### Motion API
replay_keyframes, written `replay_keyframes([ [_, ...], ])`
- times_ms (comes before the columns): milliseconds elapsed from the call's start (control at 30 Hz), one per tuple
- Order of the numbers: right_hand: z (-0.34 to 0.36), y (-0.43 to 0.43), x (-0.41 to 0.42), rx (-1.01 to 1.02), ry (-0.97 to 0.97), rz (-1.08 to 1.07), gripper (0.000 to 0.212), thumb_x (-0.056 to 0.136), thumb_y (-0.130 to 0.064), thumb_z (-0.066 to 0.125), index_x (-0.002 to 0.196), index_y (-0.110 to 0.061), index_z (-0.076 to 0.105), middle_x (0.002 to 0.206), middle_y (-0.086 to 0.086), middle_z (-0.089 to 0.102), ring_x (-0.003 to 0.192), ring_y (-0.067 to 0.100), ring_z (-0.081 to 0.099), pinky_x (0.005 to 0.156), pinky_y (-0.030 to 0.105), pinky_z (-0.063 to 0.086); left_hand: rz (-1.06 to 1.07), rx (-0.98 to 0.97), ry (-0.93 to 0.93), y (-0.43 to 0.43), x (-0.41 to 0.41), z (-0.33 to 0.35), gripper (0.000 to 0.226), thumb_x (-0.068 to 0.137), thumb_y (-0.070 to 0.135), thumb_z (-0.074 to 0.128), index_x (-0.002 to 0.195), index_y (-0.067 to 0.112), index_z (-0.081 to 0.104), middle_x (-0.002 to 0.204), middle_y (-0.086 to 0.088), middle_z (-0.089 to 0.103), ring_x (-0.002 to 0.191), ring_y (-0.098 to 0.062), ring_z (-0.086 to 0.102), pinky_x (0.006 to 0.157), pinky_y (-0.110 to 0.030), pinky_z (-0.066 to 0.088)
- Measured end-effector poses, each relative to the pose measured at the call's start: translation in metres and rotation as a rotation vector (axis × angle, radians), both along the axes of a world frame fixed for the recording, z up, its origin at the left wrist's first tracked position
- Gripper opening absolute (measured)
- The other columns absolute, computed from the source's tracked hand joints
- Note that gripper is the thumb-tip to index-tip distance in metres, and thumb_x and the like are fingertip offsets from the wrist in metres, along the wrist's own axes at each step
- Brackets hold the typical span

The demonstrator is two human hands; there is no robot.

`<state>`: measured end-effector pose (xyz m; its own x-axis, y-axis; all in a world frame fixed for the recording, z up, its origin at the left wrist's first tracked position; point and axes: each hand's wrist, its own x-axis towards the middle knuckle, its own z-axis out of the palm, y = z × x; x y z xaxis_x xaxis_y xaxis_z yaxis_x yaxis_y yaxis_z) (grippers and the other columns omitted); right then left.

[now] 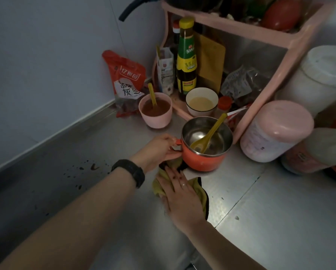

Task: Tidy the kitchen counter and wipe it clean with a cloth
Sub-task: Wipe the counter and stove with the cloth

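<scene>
An orange cup with a steel lining stands on the steel counter with a yellow spoon inside. My left hand grips the cup's handle at its left side. My right hand lies flat, fingers spread, on a yellow-green cloth pressed to the counter just in front of and partly under the cup. Dark splatter stains mark the counter to the left of my hands.
A pink cup of brown liquid with a spoon, a white bowl of pale liquid, a red snack bag and a sauce bottle crowd the back corner. A pink rack and two lidded jars stand at the right.
</scene>
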<state>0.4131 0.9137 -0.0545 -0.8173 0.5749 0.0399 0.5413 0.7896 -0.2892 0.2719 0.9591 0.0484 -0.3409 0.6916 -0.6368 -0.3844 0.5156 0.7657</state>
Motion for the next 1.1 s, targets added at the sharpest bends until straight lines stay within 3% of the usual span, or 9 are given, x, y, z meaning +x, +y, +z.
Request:
replay_keyframes([
  [200, -0.005, -0.008, 0.01, -0.019, -0.001, 0.028, 0.055, 0.091, -0.038, 0.039, 0.145, -0.028, 0.036, 0.157, 0.002, 0.028, 0.14, 0.022, 0.036, 0.113, 0.039, 0.033, -0.128, 0.051, 0.165, 0.007, -0.028, -0.004, 0.007, 0.099, 0.016, 0.046, 0.099, 0.012, 0.053, 0.12, -0.013, 0.06, 0.094, -0.027, 0.067, 0.075, -0.025, 0.059],
  [333, -0.004, -0.008, 0.005, 0.04, -0.047, -0.019, 0.057, 0.09, -0.038, 0.041, 0.145, -0.023, 0.035, 0.154, 0.008, 0.032, 0.136, 0.024, 0.042, 0.112, 0.038, 0.029, -0.165, 0.014, 0.302, -0.007, -0.043, -0.003, 0.038, 0.097, 0.037, 0.047, 0.129, 0.016, 0.045, 0.126, -0.003, 0.053, 0.086, -0.021, 0.07, 0.073, -0.028, 0.06],
  [500, -0.006, -0.004, -0.024, 0.086, -0.082, -0.112, 0.058, 0.095, -0.034, 0.028, 0.149, -0.013, 0.028, 0.154, 0.016, 0.031, 0.139, 0.028, 0.036, 0.114, 0.039, 0.02, 0.179, 0.077, 0.397, -0.06, -0.08, -0.001, 0.032, 0.101, 0.03, 0.041, 0.121, 0.007, 0.05, 0.118, -0.011, 0.06, 0.077, -0.018, 0.067, 0.063, -0.026, 0.057],
  [600, -0.008, 0.003, -0.057, 0.063, -0.047, -0.172, 0.059, 0.095, -0.032, 0.022, 0.151, -0.01, 0.022, 0.155, 0.019, 0.025, 0.143, 0.03, 0.028, 0.118, 0.037, 0.02, 0.379, 0.077, 0.441, -0.105, -0.103, -0.003, 0.031, 0.102, 0.026, 0.038, 0.119, 0.006, 0.054, 0.11, -0.009, 0.065, 0.079, -0.02, 0.068, 0.067, -0.028, 0.057],
  [767, -0.007, 0.018, -0.115, 0.031, 0.004, -0.263, 0.056, 0.098, -0.026, 0.031, 0.15, -0.007, 0.022, 0.153, 0.025, 0.025, 0.141, 0.035, 0.031, 0.115, 0.04, 0.026, 0.586, 0.023, 0.44, -0.163, -0.127, -0.015, 0.025, 0.103, 0.023, 0.036, 0.111, 0.009, 0.056, 0.097, -0.005, 0.068, 0.075, -0.018, 0.067, 0.067, -0.027, 0.056],
  [867, -0.01, 0.022, -0.146, 0.008, -0.009, -0.174, 0.057, 0.098, -0.027, 0.023, 0.151, -0.009, 0.017, 0.157, 0.022, 0.016, 0.145, 0.033, 0.02, 0.119, 0.04, 0.017, 0.643, 0.005, 0.429, -0.191, -0.138, -0.019, 0.026, 0.103, 0.026, 0.036, 0.108, 0.012, 0.057, 0.099, -0.005, 0.069, 0.082, -0.021, 0.069, 0.07, -0.029, 0.055],
  [933, -0.011, 0.017, -0.158, 0.034, 0.007, -0.026, 0.056, 0.096, -0.029, 0.023, 0.15, -0.012, 0.026, 0.155, 0.018, 0.024, 0.143, 0.031, 0.028, 0.118, 0.039, 0.02, 0.688, 0.014, 0.44, -0.203, -0.145, -0.018, 0.025, 0.103, 0.025, 0.036, 0.107, 0.012, 0.058, 0.097, -0.003, 0.069, 0.079, -0.018, 0.069, 0.069, -0.028, 0.054],
  [1033, -0.013, 0.01, -0.163, 0.014, 0.009, 0.284, 0.052, 0.097, -0.027, 0.038, 0.148, -0.022, 0.03, 0.157, 0.007, 0.024, 0.142, 0.026, 0.031, 0.117, 0.038, 0.025, 0.78, 0.026, 0.432, -0.218, -0.151, -0.021, 0.024, 0.103, 0.023, 0.037, 0.102, 0.013, 0.059, 0.094, -0.003, 0.069, 0.068, -0.011, 0.07, 0.061, -0.024, 0.056],
  [1100, -0.01, 0.014, -0.165, -0.072, 0.07, 0.315, 0.05, 0.099, -0.024, 0.037, 0.148, -0.029, 0.03, 0.157, 0.0, 0.025, 0.14, 0.021, 0.032, 0.113, 0.037, 0.034, 0.82, 0.039, 0.407, -0.224, -0.153, -0.024, 0.025, 0.103, 0.023, 0.036, 0.106, 0.01, 0.058, 0.094, -0.004, 0.069, 0.071, -0.013, 0.07, 0.057, -0.02, 0.056],
])
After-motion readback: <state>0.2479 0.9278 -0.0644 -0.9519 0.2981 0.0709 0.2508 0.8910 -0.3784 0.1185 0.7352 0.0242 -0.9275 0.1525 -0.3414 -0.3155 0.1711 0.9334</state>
